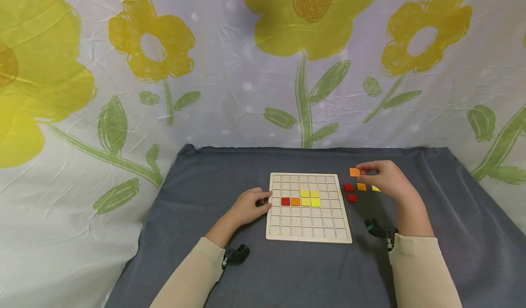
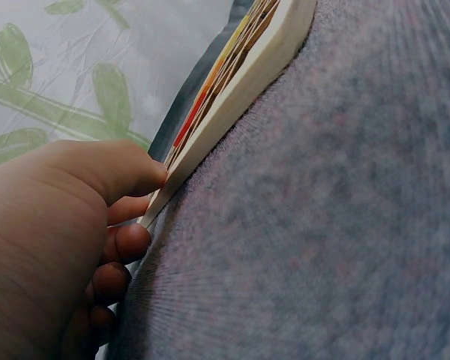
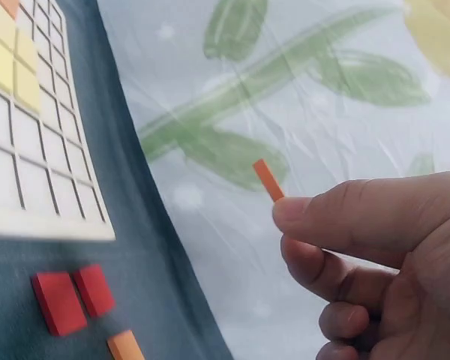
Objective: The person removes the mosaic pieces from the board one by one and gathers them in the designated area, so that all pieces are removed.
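Note:
My right hand (image 1: pixel 384 177) pinches an orange square tile (image 1: pixel 354 172) between thumb and fingertips, raised over the far right of the table. In the right wrist view the tile (image 3: pixel 267 178) is seen edge-on past the thumb tip. My left hand (image 1: pixel 248 205) rests at the left edge of a pale wooden grid board (image 1: pixel 308 235), thumb and index fingertip against its rim. On the board, a red tile (image 1: pixel 285 201) and an orange tile (image 1: pixel 295 201) lie in a row with yellow tiles (image 1: pixel 305 201); more yellow ones sit just behind.
Right of the board lie two red tiles (image 1: pixel 352 198), an orange tile (image 1: pixel 361 187) and a yellow tile (image 1: pixel 376 188), partly hidden by my right hand. A dark grey cloth (image 1: pixel 304 276) covers the table. Behind hangs a curtain (image 1: pixel 230 116) printed with flowers.

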Available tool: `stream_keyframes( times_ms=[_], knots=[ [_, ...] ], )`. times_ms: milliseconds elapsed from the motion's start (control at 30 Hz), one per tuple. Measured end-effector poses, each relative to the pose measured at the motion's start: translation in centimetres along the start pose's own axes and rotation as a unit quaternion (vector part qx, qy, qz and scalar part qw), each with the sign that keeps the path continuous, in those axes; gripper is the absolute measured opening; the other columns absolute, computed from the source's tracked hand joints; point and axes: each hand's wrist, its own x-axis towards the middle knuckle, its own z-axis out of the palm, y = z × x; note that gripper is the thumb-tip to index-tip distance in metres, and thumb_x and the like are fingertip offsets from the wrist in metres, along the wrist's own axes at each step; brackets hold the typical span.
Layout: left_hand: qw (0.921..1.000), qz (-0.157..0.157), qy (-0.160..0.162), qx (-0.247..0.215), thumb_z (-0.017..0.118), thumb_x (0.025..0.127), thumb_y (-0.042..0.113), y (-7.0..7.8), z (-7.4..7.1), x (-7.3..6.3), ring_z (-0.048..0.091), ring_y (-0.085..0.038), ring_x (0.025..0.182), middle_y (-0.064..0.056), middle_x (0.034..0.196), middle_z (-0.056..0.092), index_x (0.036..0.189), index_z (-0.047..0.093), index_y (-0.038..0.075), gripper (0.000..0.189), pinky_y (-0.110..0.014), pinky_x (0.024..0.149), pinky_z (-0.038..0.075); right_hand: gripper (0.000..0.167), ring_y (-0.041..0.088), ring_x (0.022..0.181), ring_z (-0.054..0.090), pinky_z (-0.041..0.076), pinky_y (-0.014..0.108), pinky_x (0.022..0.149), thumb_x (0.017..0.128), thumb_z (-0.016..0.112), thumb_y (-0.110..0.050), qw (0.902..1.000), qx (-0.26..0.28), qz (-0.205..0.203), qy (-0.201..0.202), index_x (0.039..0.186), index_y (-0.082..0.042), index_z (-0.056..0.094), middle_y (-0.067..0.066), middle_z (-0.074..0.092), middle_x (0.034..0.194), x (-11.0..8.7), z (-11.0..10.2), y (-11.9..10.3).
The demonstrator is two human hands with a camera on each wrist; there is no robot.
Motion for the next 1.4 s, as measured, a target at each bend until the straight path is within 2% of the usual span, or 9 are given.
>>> stream_keyframes(
  times_ms=[167, 533, 633, 700, 767, 833, 1167, 1333, 1400],
  knots=[
    [1.0, -0.003, -0.002, -0.001, 0.07, 0.099, 0.023, 0.0, 0.0, 0.0, 0.037, -0.011, 0.064, 0.002, 0.078, 0.048, 0.139, 0.066, 0.009, 0.043, -0.029, 0.065, 0.034, 0.044, 0.027, 0.092, 0.053, 0.045, 0.038, 0.073, 0.097, 0.071, -0.021, 0.9997, -0.001, 0.015, -0.017, 0.133, 0.004, 0.066, 0.011, 0.063, 0.105, -0.1, -0.5, 1.7],
    [0.9999, -0.013, -0.001, -0.007, 0.071, 0.098, 0.022, 0.2, -0.1, 0.0, 0.038, -0.011, 0.065, 0.0, 0.078, 0.048, 0.138, 0.067, 0.009, 0.043, -0.028, 0.065, 0.033, 0.04, 0.023, 0.083, 0.048, 0.041, 0.039, 0.072, 0.096, 0.072, -0.017, 0.9956, -0.001, 0.035, -0.087, 0.129, 0.005, 0.067, 0.007, 0.058, 0.09, -0.3, -0.7, 4.9],
    [0.9999, -0.015, 0.001, -0.008, 0.071, 0.098, 0.022, 0.2, -0.1, 0.0, 0.038, -0.011, 0.065, 0.001, 0.078, 0.048, 0.138, 0.067, 0.009, 0.042, -0.028, 0.065, 0.034, 0.038, 0.031, 0.092, 0.055, 0.046, 0.045, 0.078, 0.094, 0.073, -0.014, 0.9939, -0.004, 0.039, -0.103, 0.127, 0.004, 0.069, 0.017, 0.065, 0.101, -0.3, -0.5, 5.6],
    [0.9999, -0.014, 0.001, -0.009, 0.072, 0.098, 0.022, 0.2, -0.1, 0.0, 0.039, -0.011, 0.065, 0.001, 0.078, 0.048, 0.138, 0.067, 0.009, 0.042, -0.028, 0.065, 0.034, 0.037, 0.04, 0.103, 0.057, 0.048, 0.052, 0.086, 0.093, 0.074, -0.014, 0.9927, -0.008, 0.043, -0.112, 0.124, 0.004, 0.07, 0.026, 0.065, 0.115, -0.2, -0.4, 6.0],
    [0.9999, -0.014, 0.001, -0.009, 0.072, 0.098, 0.022, 0.2, -0.1, 0.0, 0.039, -0.011, 0.065, 0.001, 0.078, 0.048, 0.138, 0.067, 0.009, 0.043, -0.028, 0.065, 0.034, 0.036, 0.046, 0.117, 0.055, 0.046, 0.059, 0.095, 0.091, 0.076, -0.014, 0.9919, -0.012, 0.044, -0.118, 0.121, 0.005, 0.072, 0.031, 0.06, 0.131, -0.2, -0.2, 6.2],
    [0.9999, -0.012, 0.001, -0.01, 0.072, 0.098, 0.022, 0.2, -0.1, 0.1, 0.039, -0.011, 0.065, 0.002, 0.078, 0.048, 0.138, 0.067, 0.009, 0.043, -0.028, 0.064, 0.034, 0.036, 0.048, 0.12, 0.053, 0.043, 0.061, 0.098, 0.089, 0.078, -0.014, 0.9911, -0.015, 0.048, -0.123, 0.119, 0.005, 0.072, 0.034, 0.057, 0.134, -0.1, 0.0, 6.5],
    [0.9999, -0.009, 0.006, -0.006, 0.072, 0.097, 0.022, -0.1, 0.1, 0.1, 0.039, -0.01, 0.064, 0.004, 0.077, 0.047, 0.137, 0.068, 0.009, 0.042, -0.028, 0.063, 0.035, 0.032, 0.037, 0.104, 0.054, 0.044, 0.055, 0.093, 0.085, 0.081, -0.012, 0.9889, -0.023, 0.073, -0.127, 0.112, 0.003, 0.074, 0.027, 0.062, 0.122, 0.5, 0.8, 6.8],
    [0.9999, -0.008, 0.004, -0.005, 0.072, 0.097, 0.022, -0.2, 0.2, 0.1, 0.039, -0.01, 0.064, 0.005, 0.077, 0.046, 0.137, 0.068, 0.009, 0.042, -0.028, 0.063, 0.035, 0.036, 0.036, 0.105, 0.054, 0.045, 0.055, 0.093, 0.086, 0.08, -0.014, 0.9893, -0.022, 0.074, -0.124, 0.117, 0.003, 0.073, 0.026, 0.061, 0.124, 0.5, 0.7, 6.4],
    [0.9999, -0.008, 0.005, -0.007, 0.072, 0.097, 0.022, -0.2, 0.2, 0.1, 0.039, -0.01, 0.064, 0.005, 0.077, 0.046, 0.138, 0.067, 0.009, 0.042, -0.028, 0.063, 0.035, 0.039, 0.034, 0.101, 0.055, 0.046, 0.052, 0.089, 0.088, 0.079, -0.015, 0.9905, -0.017, 0.068, -0.119, 0.12, 0.004, 0.071, 0.022, 0.065, 0.116, 0.3, 0.5, 6.0]
  ],
)
